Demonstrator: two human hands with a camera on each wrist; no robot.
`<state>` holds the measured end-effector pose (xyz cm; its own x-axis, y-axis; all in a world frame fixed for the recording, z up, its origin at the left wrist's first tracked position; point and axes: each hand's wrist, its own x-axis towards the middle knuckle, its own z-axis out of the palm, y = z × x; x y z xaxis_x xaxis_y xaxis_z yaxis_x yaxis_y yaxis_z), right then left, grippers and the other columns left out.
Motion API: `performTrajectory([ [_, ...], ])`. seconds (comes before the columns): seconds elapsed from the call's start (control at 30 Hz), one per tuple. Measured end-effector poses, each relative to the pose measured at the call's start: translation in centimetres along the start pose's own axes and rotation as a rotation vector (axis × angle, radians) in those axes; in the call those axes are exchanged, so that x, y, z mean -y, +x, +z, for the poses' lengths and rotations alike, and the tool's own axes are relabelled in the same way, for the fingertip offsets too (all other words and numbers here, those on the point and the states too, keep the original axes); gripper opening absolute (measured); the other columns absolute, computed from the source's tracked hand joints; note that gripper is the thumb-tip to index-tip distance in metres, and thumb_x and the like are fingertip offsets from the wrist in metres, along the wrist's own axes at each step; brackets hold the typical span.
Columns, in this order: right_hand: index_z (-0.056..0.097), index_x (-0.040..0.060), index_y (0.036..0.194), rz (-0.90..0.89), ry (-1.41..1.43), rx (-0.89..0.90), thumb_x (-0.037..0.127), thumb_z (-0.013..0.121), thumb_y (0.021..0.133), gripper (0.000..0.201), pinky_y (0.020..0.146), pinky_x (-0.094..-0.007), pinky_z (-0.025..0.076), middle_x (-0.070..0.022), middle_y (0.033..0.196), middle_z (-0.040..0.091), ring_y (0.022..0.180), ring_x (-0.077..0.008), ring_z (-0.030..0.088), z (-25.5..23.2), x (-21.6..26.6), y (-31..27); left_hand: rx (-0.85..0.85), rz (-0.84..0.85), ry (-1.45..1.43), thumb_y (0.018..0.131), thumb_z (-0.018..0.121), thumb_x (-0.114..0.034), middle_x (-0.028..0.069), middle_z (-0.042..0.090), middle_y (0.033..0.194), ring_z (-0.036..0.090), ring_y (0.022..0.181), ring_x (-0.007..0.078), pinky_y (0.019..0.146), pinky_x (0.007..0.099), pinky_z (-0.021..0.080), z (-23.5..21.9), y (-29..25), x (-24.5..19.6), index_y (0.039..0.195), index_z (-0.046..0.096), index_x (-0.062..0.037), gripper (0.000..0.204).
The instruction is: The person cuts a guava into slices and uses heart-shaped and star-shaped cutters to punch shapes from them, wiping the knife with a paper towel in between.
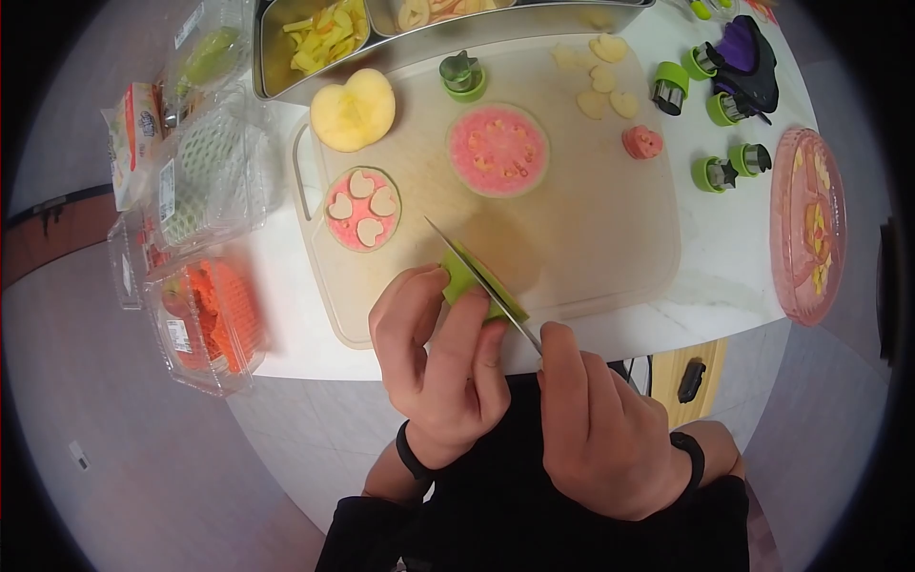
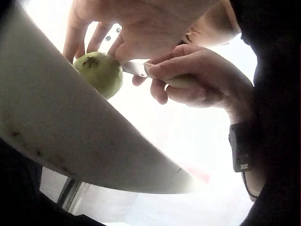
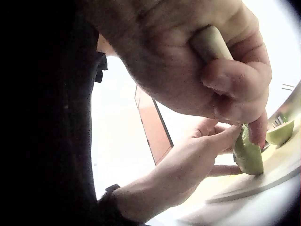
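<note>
In the head view my left hand (image 1: 438, 357) holds a green-skinned guava piece (image 1: 459, 278) at the near edge of the cutting board (image 1: 610, 243), fingers bent along its side. My right hand (image 1: 610, 434) grips a knife by its pale handle (image 3: 212, 43). The knife blade (image 1: 483, 279) lies across the top of the guava piece, tip pointing away to the left. From the left wrist view the rounded end of the guava (image 2: 104, 77) faces the camera. Beyond the hands lie a round pink guava slice (image 1: 498, 150) and a smaller slice with pale heart shapes (image 1: 364, 210).
A pale yellow halved fruit (image 1: 353, 110) and a green cutter (image 1: 462, 76) sit on the board's far side, before a metal tray (image 1: 457, 29). Several green-rimmed cutters (image 1: 670, 88) and a pink round dish (image 1: 808, 229) are right. Clear plastic boxes (image 1: 214, 324) line the left.
</note>
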<state>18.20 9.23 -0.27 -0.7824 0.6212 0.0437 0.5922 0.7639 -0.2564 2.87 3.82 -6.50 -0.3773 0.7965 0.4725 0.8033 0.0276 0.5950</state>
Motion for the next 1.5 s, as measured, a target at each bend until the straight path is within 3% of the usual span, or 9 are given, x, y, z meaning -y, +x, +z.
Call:
performTrajectory([
  [0.27, 0.064, -0.0118, 0.124, 0.045, 0.080, 0.030, 0.001, 0.069, 0.096, 0.031, 0.049, -0.0280, 0.047, -0.0084, 0.091, 0.065, 0.062, -0.0144, 0.061, -0.8, 0.2, -0.9, -0.023, -0.059, -0.040, 0.100, 0.071, -0.008, 0.0250, 0.057, 0.130, 0.063, 0.119, 0.0397, 0.089, 0.0443, 0.062, 0.3, -0.1, 0.0, 0.118, 0.071, 0.0039, 0.021],
  [0.4, 0.071, -0.0061, 0.114, -0.003, 0.028, -0.135, 0.003, 0.069, 0.079, 0.036, 0.040, -0.0219, 0.028, 0.0040, 0.073, 0.045, 0.052, -0.0046, 0.040, 0.8, -0.4, -1.0, -0.033, 0.008, 0.023, 0.103, 0.067, -0.014, 0.0229, 0.063, 0.130, 0.064, 0.116, 0.0353, 0.096, 0.0424, 0.052, 0.4, -0.3, 0.5, 0.125, 0.066, -0.0011, 0.026],
  [0.57, 0.063, -0.0122, 0.123, -0.007, 0.085, 0.051, 0.002, 0.069, 0.096, 0.031, 0.047, -0.0286, 0.046, -0.0078, 0.088, 0.064, 0.060, -0.0142, 0.060, -0.7, -0.1, -0.7, -0.037, 0.016, 0.013, 0.103, 0.068, -0.015, 0.0238, 0.063, 0.130, 0.065, 0.117, 0.0356, 0.097, 0.0427, 0.052, 0.2, -0.5, 0.8, 0.125, 0.066, -0.0009, 0.026],
  [0.67, 0.070, -0.0058, 0.113, -0.048, 0.027, -0.140, 0.005, 0.068, 0.079, 0.036, 0.040, -0.0222, 0.029, 0.0031, 0.073, 0.043, 0.052, -0.0046, 0.039, 1.2, -0.3, -0.4, -0.041, 0.012, 0.017, 0.103, 0.068, -0.015, 0.0242, 0.063, 0.129, 0.065, 0.116, 0.0358, 0.097, 0.0428, 0.053, 0.2, -0.5, 0.8, 0.125, 0.066, -0.0007, 0.026],
  [0.87, 0.063, -0.0116, 0.125, -0.026, 0.037, -0.003, 0.003, 0.067, 0.099, 0.030, 0.044, -0.0289, 0.042, -0.0050, 0.080, 0.056, 0.056, -0.0114, 0.054, 0.0, 0.2, 0.3, -0.054, 0.013, -0.015, 0.101, 0.069, -0.011, 0.0247, 0.062, 0.129, 0.066, 0.115, 0.0386, 0.092, 0.0433, 0.056, 0.2, -0.7, 1.1, 0.123, 0.067, 0.0006, 0.026],
  [1.07, 0.070, -0.0061, 0.122, -0.045, 0.028, -0.110, 0.005, 0.067, 0.083, 0.040, 0.040, -0.0222, 0.032, 0.0037, 0.073, 0.040, 0.052, -0.0046, 0.042, 1.2, -0.6, 0.2, -0.027, 0.005, -0.050, 0.093, 0.075, -0.002, 0.0250, 0.056, 0.134, 0.063, 0.121, 0.0441, 0.085, 0.0440, 0.064, 0.0, -0.8, 1.0, 0.121, 0.070, 0.0023, 0.029],
  [1.27, 0.059, -0.0094, 0.136, 0.110, 0.187, 0.056, 0.005, 0.072, 0.092, 0.048, 0.050, -0.0332, 0.049, -0.0093, 0.092, 0.070, 0.060, -0.0203, 0.065, 0.4, 0.0, -0.9, -0.021, -0.018, -0.110, 0.093, 0.075, -0.002, 0.0262, 0.053, 0.137, 0.061, 0.125, 0.0439, 0.088, 0.0456, 0.067, 0.4, -0.6, 0.6, 0.124, 0.069, 0.0021, 0.032],
  [1.37, 0.068, -0.0017, 0.123, 0.115, 0.112, -0.071, 0.019, 0.064, 0.102, 0.030, 0.041, -0.0227, 0.037, 0.0047, 0.071, 0.043, 0.051, -0.0052, 0.045, 1.2, 0.0, -0.9, -0.022, -0.037, -0.103, 0.094, 0.075, -0.002, 0.0262, 0.054, 0.138, 0.061, 0.125, 0.0435, 0.089, 0.0438, 0.067, 0.6, -0.8, 0.7, 0.126, 0.069, 0.0018, 0.032],
  [1.5, 0.066, 0.0036, 0.112, 0.147, 0.100, -0.048, 0.029, 0.062, 0.107, 0.026, 0.041, -0.0235, 0.036, 0.0051, 0.069, 0.043, 0.049, -0.0055, 0.045, 1.2, 0.3, -1.2, -0.025, -0.040, -0.100, 0.095, 0.075, -0.003, 0.0264, 0.054, 0.140, 0.061, 0.127, 0.0429, 0.092, 0.0423, 0.065, 0.4, -1.1, 1.4, 0.130, 0.068, 0.0009, 0.037],
])
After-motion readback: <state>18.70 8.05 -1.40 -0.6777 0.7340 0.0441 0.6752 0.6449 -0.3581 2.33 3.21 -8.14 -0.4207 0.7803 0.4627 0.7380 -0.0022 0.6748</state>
